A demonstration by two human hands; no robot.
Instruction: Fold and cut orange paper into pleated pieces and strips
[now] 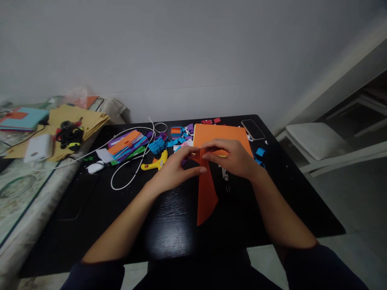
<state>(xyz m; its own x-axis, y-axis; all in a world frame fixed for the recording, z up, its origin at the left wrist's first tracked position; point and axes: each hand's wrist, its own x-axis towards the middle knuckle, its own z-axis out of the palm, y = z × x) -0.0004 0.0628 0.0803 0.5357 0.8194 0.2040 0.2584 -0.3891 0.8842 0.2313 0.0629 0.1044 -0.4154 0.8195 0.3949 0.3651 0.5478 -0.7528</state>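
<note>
Black table (90, 201): fills the middle of the view, with craft clutter along its far half and bare wood near the body.
White chair (314, 139): stands off the table's right far corner, well apart from the hands.
Brown paper pile (87, 119): lies on the side surface to the left, with a white box (38, 148) just in front of it.
Orange sheet (217, 133): lies flat at the far side of the table, partly hidden behind the right hand.
Orange strip (207, 197): long folded piece, lies on the table between both forearms – far end under the hands, near end pointing towards the body.
Left hand (172, 171): rests on the table, thumb laid across the strip, fingers close together and pinched on its top fold.
Right hand (234, 159): arches over the same end, fingers curled together and pressed onto the paper, fingertips just beside the left hand's.
White cable (137, 169): loops left of the left hand.
Coloured strips (127, 146): fanned stack, beyond the cable loop.
Glue gun (155, 163): yellow, lies just left of the left hand.
Phone (253, 129): lies face up at the orange sheet's right far corner.
Mouse (96, 167): white, sits near the table's left edge.
Blue scraps (157, 145): small cut pieces – heaped just beyond the glue gun.
</note>
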